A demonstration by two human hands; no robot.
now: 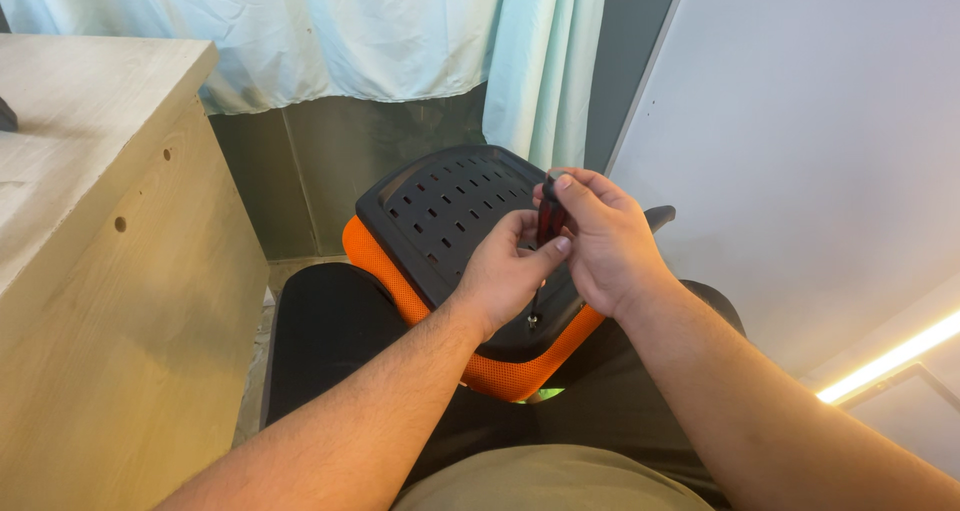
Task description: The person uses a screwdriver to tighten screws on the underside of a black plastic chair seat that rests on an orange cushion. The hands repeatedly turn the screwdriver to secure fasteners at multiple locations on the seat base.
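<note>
1. The chair part (450,221), orange mesh under a black slotted plate, rests tilted on the person's lap, its underside within reach.
2. The right hand (600,241) wraps its fingers around the red-and-black screwdriver (549,221), holding it upright over a screw (533,320).
3. The left hand (505,276) pinches the shaft to steady it.
4. A wooden cabinet (110,271) stands left.

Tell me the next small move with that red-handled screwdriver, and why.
Probably turn the red-handled screwdriver: the right hand grips its handle, the left hand steadies it, and its tip meets a small metal screw on the black perforated plastic chair panel.
</note>
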